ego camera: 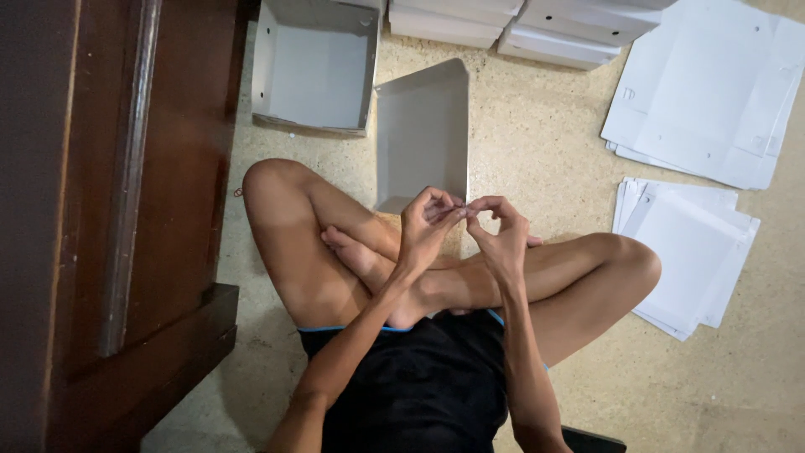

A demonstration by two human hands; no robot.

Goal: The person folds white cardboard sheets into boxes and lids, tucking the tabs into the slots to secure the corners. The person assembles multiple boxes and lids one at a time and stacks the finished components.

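Dark wooden door frame [126, 210] stands at left. Flat white cardboard sheets [704, 92] lie on the speckled floor [537, 143]; a half-folded white cardboard box [422, 134] lies before the crossed legs. Left hand [426, 228] and right hand [501, 233] meet fingertip to fingertip, pinching something too small to identify.

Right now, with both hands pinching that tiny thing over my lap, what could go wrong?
The tiny item between the left hand and right hand is too small to identify; dropped, it might vanish on the speckled floor. The half-folded white box sits just beyond the hands and could get knocked.
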